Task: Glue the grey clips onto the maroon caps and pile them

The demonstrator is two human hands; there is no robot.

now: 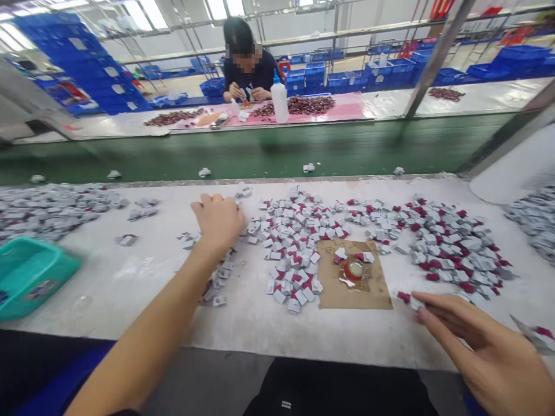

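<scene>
My right hand (481, 341) pinches a small grey block with a dark red part (417, 303) between thumb and fingertips, just above the table's near right side. My left hand (219, 219) reaches forward over a row of loose grey pieces (219, 300); its fingers curl down away from me, and whatever they hold is hidden. Between the hands lies a heap of grey and dark red pieces (292, 248). A brown cardboard square (355, 297) bears a small round dish with a red rim (354, 270), wet spots around it and a few pieces.
Another heap (455, 248) spreads at right, beside scissor-like metal blades (529, 334). A teal basket (39, 271) and a grey pile (52, 208) stand at left. Beyond the green conveyor belt (260, 153), with several pieces on it, a person (249, 63) works near a white bottle (280, 101).
</scene>
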